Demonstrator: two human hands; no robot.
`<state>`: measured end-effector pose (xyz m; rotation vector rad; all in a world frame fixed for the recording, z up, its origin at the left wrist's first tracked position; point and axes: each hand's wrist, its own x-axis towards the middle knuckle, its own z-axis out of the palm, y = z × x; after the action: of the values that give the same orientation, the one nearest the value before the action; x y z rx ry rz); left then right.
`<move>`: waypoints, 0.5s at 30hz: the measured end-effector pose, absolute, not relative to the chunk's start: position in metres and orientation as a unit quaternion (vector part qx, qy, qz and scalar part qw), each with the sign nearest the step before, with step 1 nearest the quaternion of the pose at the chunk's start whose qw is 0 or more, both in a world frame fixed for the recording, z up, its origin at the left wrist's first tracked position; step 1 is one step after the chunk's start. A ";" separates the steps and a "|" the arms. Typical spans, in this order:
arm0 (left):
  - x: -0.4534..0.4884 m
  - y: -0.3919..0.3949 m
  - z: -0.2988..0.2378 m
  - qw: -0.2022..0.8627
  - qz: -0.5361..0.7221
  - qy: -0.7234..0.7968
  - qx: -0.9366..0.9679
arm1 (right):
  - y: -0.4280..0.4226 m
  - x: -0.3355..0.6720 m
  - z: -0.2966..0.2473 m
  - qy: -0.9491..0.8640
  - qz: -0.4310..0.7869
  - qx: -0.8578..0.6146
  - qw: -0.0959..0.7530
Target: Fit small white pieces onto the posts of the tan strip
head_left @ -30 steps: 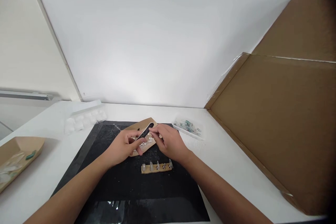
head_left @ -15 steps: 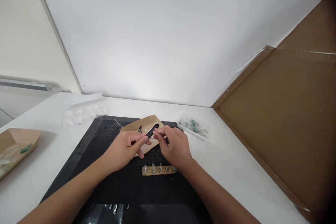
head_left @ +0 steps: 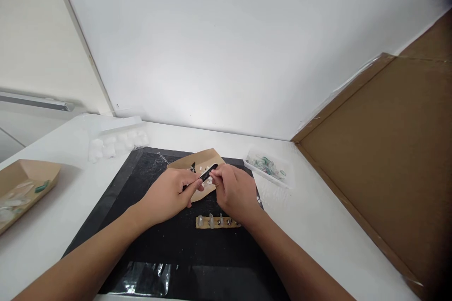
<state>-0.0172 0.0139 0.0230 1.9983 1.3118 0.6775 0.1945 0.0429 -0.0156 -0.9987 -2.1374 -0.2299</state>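
Observation:
A black nail file with a pale edge (head_left: 208, 172) slants up to the right between my two hands. My left hand (head_left: 176, 190) is closed around it, thumb and fingertips pinching its lower part. My right hand (head_left: 235, 190) is also closed, its thumb and forefinger pinched against the file's face; whatever small thing they hold is hidden. Below the hands, a tan strip (head_left: 208, 226) bears several clear nail tips (head_left: 211, 220) standing upright and small shiny metal bits. Behind the hands lies a brown paper tray (head_left: 208, 154) with small white pieces and a black scrap.
A black mat (head_left: 169, 249) covers the middle of the white table (head_left: 328, 235). To the right sits a clear box (head_left: 266, 167) of clear and green pieces. On the left are another paper tray (head_left: 38, 167) and clear packaging (head_left: 118, 141). A cardboard panel (head_left: 374, 141) borders the right side.
The view has shifted slightly, so the table things appear moved. Both hands still grip at the file, which now lies at a slightly flatter angle, with less of it showing past the left fingers.

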 end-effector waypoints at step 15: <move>-0.016 0.015 0.023 0.260 0.286 0.473 0.792 | 0.041 0.196 -0.007 -0.839 -0.133 -0.390 0.356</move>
<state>-0.0165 0.0148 0.0231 2.1447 1.2799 0.7737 0.1962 0.0405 -0.0074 -1.0080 -2.1665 -0.3437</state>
